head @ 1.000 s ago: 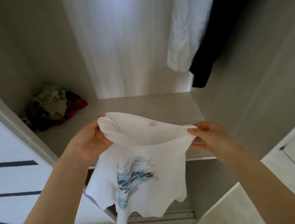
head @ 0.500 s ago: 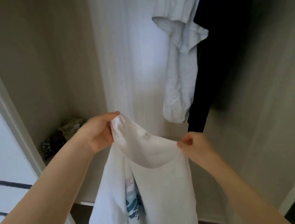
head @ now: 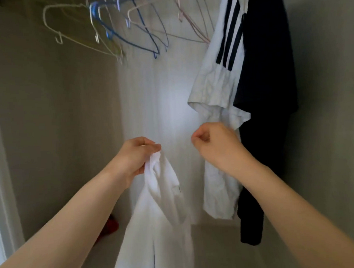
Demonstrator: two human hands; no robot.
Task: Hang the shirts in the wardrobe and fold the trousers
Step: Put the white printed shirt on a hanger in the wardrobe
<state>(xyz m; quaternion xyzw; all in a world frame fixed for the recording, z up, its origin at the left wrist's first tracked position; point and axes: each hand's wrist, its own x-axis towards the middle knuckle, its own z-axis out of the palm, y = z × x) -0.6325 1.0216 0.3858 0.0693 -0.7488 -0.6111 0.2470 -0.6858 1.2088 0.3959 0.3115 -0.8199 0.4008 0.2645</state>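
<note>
Two shirts (head: 216, 87) in wardrobe (head: 60, 118), hangers (head: 108, 34) — third shirt (head: 160, 195) held

Both bare forearms are seen entering from the lower corners of the frame and converging toward its centre. The left forearm (head: 74, 219) is angled up from the lower left, the right forearm (head: 286, 200) from the lower right. Wrists are roughly straight.

The left grip (head: 135, 158) is placed just left of centre with its fingers curled. A bunched edge of a white shirt (head: 155, 205) is pinched between thumb and fingers.

The right grip (head: 215, 144) is placed slightly higher, right of centre. Its fingers are curled into a loose fist with the thumb tip laid against the forefinger. Nothing is seen held in it.

The two grips are set apart, not touching.
</note>
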